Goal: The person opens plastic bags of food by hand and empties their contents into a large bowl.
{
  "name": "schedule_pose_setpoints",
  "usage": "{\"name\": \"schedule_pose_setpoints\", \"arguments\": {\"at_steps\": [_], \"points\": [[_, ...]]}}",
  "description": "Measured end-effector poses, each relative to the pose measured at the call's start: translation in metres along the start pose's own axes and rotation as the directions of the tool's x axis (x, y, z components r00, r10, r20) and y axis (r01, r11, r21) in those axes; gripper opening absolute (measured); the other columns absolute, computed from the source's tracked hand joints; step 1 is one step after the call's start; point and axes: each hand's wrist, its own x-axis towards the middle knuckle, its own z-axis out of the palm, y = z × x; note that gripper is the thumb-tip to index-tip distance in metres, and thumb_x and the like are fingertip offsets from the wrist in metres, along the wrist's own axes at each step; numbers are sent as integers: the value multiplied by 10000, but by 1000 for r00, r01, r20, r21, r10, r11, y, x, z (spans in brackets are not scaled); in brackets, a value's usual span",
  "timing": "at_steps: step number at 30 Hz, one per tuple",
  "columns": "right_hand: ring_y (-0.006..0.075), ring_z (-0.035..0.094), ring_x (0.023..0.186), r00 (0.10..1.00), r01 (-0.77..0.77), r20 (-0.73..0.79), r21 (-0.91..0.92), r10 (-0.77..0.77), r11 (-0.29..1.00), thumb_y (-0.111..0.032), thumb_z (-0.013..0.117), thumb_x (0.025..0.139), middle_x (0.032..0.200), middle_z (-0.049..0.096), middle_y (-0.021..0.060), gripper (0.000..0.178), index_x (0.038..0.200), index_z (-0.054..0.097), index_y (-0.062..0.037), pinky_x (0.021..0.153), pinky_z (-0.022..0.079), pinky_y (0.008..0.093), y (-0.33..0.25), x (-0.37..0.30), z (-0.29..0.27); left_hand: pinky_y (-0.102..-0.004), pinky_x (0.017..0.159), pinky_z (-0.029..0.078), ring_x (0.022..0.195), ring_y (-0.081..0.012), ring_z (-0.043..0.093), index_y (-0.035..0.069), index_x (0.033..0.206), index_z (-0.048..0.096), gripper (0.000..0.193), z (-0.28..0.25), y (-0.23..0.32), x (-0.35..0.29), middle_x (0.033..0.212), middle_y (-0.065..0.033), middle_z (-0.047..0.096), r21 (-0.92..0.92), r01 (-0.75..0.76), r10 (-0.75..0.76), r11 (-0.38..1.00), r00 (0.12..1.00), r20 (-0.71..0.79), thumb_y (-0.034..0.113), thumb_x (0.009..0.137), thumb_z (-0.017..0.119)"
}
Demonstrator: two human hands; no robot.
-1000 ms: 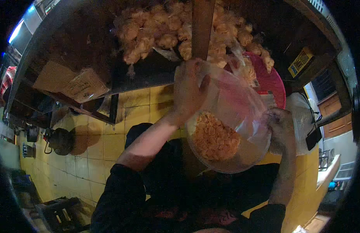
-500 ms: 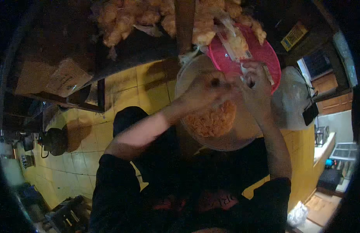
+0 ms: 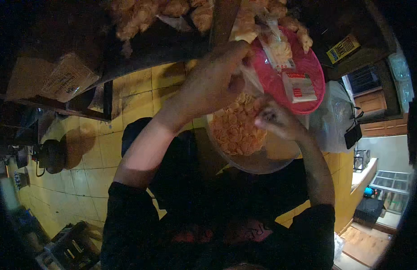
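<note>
My left hand [image 3: 219, 78] is raised over the left rim of a large translucent tub [image 3: 283, 155], its fingers pinched on a thin clear plastic bag [image 3: 252, 77]. The bag stretches down toward my right hand [image 3: 280, 120], which is bent over the tub with curled, blurred fingers; whether they grip the bag is unclear. Under both hands, thin round orange chips [image 3: 237, 132] lie heaped in the tub's left part. A bright pink basket [image 3: 315, 74] overlaps the tub's far right side. It holds a stack of white-and-red printed packets [image 3: 300, 86] and clear plastic packaging [image 3: 277, 49].
Filled clear bags of snacks [image 3: 138, 20] line the dark table at the back, behind a wooden post [image 3: 223, 22]. A yellow box [image 3: 342, 49] sits at the far right. Beside the tub stands a big whitish plastic sack [image 3: 330, 121]. A cardboard box [image 3: 71, 78] is at left.
My hands have moved apart: the left went up and left with the plastic bag, the right came down toward the chips. The printed packets in the pink basket are now uncovered.
</note>
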Motion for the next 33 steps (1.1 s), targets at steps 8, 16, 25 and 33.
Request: {"name": "schedule_pose_setpoints", "arguments": {"at_steps": [8, 16, 25, 33], "points": [[330, 345, 1321, 727, 144, 577, -657, 371, 740, -557, 673, 772, 1440, 304, 232, 1059, 1459, 72, -19, 1066, 340, 409, 177, 55, 38, -410, 878, 476, 1019, -311, 582, 58, 821, 618, 177, 5, -25, 4, 1098, -105, 591, 121, -242, 207, 963, 948, 242, -52, 707, 538], [328, 384, 1288, 573, -346, 553, -505, 605, 790, -549, 644, 793, 1438, 316, 210, 974, 1438, 171, 7, 992, 409, 403, 222, 71, 87, -435, 817, 495, 960, -280, 610, 110, 875, 662, 141, 24, -38, -4, 975, -107, 625, 221, -99, 75, 970, 991, 114, 187, 777, 597], [321, 475, 1190, 281, -739, 536, -409, 797, 535, -477, 629, 814, 1326, 448, 208, 826, 1385, 305, 24, 901, 468, 391, 233, -5, 109, -444, 865, 483, 1006, -275, 596, 155, 976, 677, 192, 21, -27, -3, 1057, -101, 624, 364, -120, 6, 924, 954, 299, 193, 809, 589], [273, 606, 904, 425, -243, 670, -564, 609, 789, -250, 620, 816, 1028, 613, 165, 473, 1224, 513, -35, 751, 503, 377, 196, 1, 98, -409, 922, 463, 1037, -329, 591, 135, 1241, 572, 446, 30, -31, -4, 1157, -173, 601, 254, -63, 0, 965, 970, 243, 46, 807, 516]]}}
